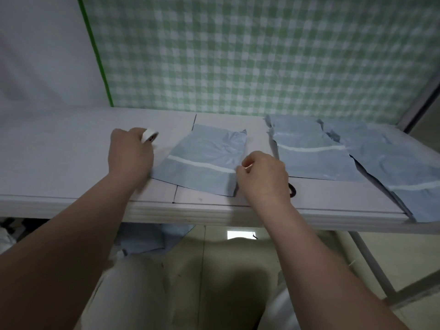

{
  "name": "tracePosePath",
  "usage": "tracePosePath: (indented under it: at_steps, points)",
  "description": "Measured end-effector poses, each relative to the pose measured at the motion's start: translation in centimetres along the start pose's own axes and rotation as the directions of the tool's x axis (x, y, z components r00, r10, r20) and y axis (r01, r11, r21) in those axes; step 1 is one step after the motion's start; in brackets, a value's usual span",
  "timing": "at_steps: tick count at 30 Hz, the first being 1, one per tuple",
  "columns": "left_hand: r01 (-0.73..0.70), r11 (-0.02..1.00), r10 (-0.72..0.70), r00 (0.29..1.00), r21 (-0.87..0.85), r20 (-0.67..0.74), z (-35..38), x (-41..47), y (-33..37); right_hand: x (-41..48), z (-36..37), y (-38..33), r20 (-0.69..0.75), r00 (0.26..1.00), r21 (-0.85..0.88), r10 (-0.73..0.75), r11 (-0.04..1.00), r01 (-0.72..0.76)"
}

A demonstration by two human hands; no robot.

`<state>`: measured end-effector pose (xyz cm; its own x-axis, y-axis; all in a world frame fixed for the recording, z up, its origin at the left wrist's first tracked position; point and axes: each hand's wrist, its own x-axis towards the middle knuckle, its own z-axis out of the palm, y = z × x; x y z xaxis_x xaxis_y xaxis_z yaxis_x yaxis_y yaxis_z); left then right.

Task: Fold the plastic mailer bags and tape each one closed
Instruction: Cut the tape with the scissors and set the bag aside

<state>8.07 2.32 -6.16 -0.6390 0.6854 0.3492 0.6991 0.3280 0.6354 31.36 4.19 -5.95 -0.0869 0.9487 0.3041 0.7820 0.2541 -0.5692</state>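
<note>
Left hand (129, 153); right hand (262, 175); forearms (78, 234) bare

Thin pale blue plastic for the middle mailer bag (207, 151), softly glossy and creased, with a matt white strip (202, 164) across. Same wrinkled plastic for the bags on the right (309, 158). Matt white tape roll (149, 135). Smooth matt white board for the table top (71, 151) (layered at the front edge). Woven green-checked cloth (238, 55) behind. Dull grey metal table leg (371, 263).

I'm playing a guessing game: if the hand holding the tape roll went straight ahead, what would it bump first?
Probably the green checked cloth behind the table. The left hand, gripping the tape roll, points just left of the nearest mailer bag, over its bare top. Depth is unclear.
</note>
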Motion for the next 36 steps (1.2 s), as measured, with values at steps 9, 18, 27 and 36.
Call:
tracePosePath:
  at_steps: [9,18,27,36]
  points:
    - [-0.05,0.96,0.027,0.996,0.275,0.085,0.3,-1.8,-0.5,-1.1,4.9,-2.3,0.307,0.883,-0.112,-0.354,0.908,0.403]
    - [-0.472,0.882,0.422,0.78,-0.009,0.463,2.7,-4.2,2.8,-0.8,4.9,-1.4,0.416,0.861,-0.188,-0.294,0.898,0.398]
    - [-0.14,0.988,0.151,0.914,-0.057,0.377,2.8,-2.5,3.6,0.1,1.6,-1.2,0.105,0.994,0.069,-0.024,0.997,0.017]
    - [0.78,0.038,0.031,0.624,-0.624,0.781,-0.4,-1.5,7.5,3.1,-0.2,-0.4,0.448,0.844,0.605,0.296,0.595,-0.53]
